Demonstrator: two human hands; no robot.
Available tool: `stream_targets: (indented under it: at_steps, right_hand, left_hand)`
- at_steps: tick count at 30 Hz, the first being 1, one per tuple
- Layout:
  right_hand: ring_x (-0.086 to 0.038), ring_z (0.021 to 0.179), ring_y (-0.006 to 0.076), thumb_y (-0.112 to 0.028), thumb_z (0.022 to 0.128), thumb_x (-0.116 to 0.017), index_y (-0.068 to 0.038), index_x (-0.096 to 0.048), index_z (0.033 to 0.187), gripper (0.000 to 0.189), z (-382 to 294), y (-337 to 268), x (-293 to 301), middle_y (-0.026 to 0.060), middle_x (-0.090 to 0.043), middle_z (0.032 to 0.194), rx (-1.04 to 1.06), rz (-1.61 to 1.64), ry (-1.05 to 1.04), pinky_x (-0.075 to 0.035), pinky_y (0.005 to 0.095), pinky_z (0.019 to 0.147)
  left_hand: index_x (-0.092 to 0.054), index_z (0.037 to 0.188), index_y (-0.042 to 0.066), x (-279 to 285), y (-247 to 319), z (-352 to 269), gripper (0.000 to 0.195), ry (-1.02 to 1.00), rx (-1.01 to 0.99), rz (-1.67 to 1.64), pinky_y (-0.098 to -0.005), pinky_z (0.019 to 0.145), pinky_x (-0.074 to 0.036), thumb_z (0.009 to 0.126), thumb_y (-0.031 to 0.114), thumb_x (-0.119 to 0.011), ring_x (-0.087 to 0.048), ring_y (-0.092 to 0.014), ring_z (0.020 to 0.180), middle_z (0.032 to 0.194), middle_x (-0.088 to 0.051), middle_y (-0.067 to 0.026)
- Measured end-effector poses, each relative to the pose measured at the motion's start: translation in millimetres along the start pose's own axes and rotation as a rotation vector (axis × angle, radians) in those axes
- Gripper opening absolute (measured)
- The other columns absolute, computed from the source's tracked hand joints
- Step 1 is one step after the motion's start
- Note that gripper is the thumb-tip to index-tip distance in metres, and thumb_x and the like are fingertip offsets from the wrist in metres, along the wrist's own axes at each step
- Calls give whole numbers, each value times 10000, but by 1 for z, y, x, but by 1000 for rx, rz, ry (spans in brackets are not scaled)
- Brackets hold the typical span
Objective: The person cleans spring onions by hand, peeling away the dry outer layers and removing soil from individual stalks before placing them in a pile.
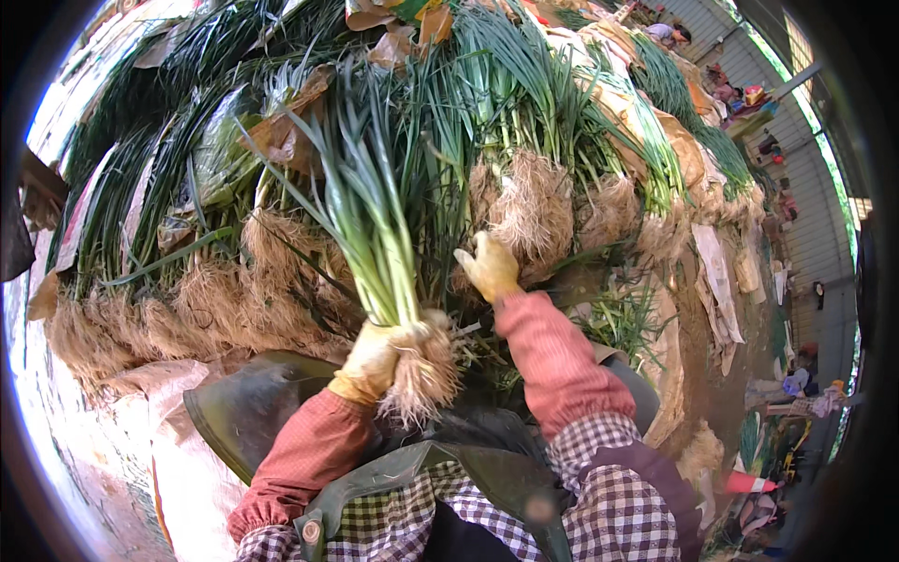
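Observation:
My left hand [369, 358], in a pale yellow glove, grips a bunch of green onions [383, 260] low on the stems, just above their roots. The bunch stands nearly upright over my lap, leaves leaning up and left, its stringy tan roots [423, 376] hanging beside the glove. To the right, my gloved right hand [490, 267] is apart from this bunch. A gap shows between its thumb and bent forefinger, and I see nothing held in it. It is nearest to the thick root mass [534, 207] of another bundle.
Piled onions with roots toward me line the left [211, 302] and far right [657, 175]. Brown paper [291, 133] lies among them. Loose green trimmings [621, 319] lie right of my right arm. A dark green apron [274, 400] covers my lap. Other people [667, 31] are far right.

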State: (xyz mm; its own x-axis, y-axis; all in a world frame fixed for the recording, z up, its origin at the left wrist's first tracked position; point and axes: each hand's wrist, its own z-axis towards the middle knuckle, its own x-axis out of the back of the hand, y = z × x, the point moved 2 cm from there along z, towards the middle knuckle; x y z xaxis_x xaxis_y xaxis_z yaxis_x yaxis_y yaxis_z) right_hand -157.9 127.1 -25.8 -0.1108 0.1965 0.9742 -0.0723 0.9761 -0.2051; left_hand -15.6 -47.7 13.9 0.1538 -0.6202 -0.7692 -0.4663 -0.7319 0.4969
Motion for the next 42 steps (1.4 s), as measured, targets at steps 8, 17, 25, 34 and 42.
stream_targets:
  at_steps: [8, 17, 25, 34, 42]
  right_hand:
    - [-586, 783, 333, -339, 674, -628, -25, -546, 997, 458, 20, 16, -30, 159, -620, 832, -175, 225, 90, -451, 407, 738]
    - [-556, 638, 168, -268, 861, -542, 0, -551, 822, 271, -68, -30, -59, 65, -596, 746, -163, 1358, -240, -462, 257, 558]
    - [-632, 798, 300, -396, 874, -393, -45, -608, 972, 424, -51, -32, -1, 152, -634, 942, 16, 32, -274, -494, 418, 664]
    - [-630, 688, 295, -293, 883, -437, -47, -645, 864, 323, -88, -38, -3, 131, -649, 758, 459, 3, -160, -495, 383, 584]
    - [-561, 494, 147, -259, 905, -493, 13, -588, 732, 336, -133, -30, 47, 108, -592, 590, 367, 933, 159, -442, 279, 465]
  left_hand:
    - [-535, 972, -25, 2, -8, 11, 393, 122, -53, 27, -318, 713, -512, 594, -121, -492, -618, -265, 806, 904, -612, -152]
    - [-578, 907, -2, 4, -18, 13, 310, 259, -157, 95, -232, 548, -457, 615, -108, -574, -552, -156, 628, 791, -598, -88]
    - [-530, 896, -52, 3, -38, 21, 309, 257, -153, 113, -327, 564, -520, 615, -177, -554, -582, -221, 615, 746, -560, -110]
    - [-551, 970, -73, 3, -39, 18, 363, 327, -160, 225, -293, 587, -492, 629, -193, -539, -586, -206, 682, 824, -582, -108]
    - [-550, 861, -55, 3, -45, 23, 211, 298, -134, 227, -309, 553, -509, 677, -148, -595, -589, -200, 620, 753, -589, -115]
